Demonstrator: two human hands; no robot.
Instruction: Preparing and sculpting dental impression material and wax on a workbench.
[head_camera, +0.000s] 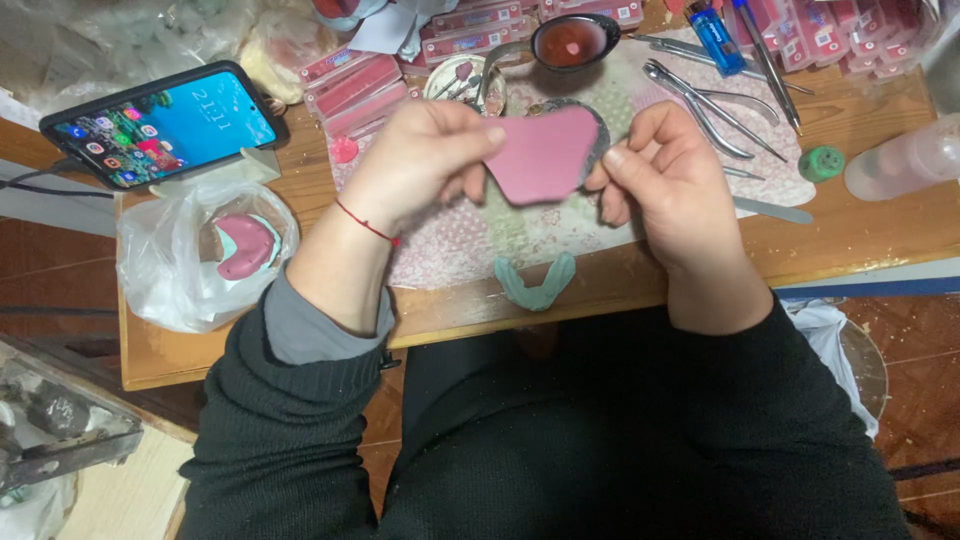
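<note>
Glowing at the table's (850, 235) far left corner, a phone (165, 125) lies face up, and below it a clear plastic bag (170, 270) holds a pink and teal cast. My left hand (425, 160) has its grip pinched shut on the left edge of a pink wax sheet (545, 155); my right hand (665, 175) pinches the right edge. I see the sheet raised above the patterned cloth (470, 245) mid-table. A teal jaw-shaped mould (535, 285) lies at the near edge. Metal pliers (700, 100) rest toward the far right.

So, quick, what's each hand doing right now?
Left hand: closed, pinching the pink sheet.
Right hand: closed, pinching the same sheet's other edge.
</note>
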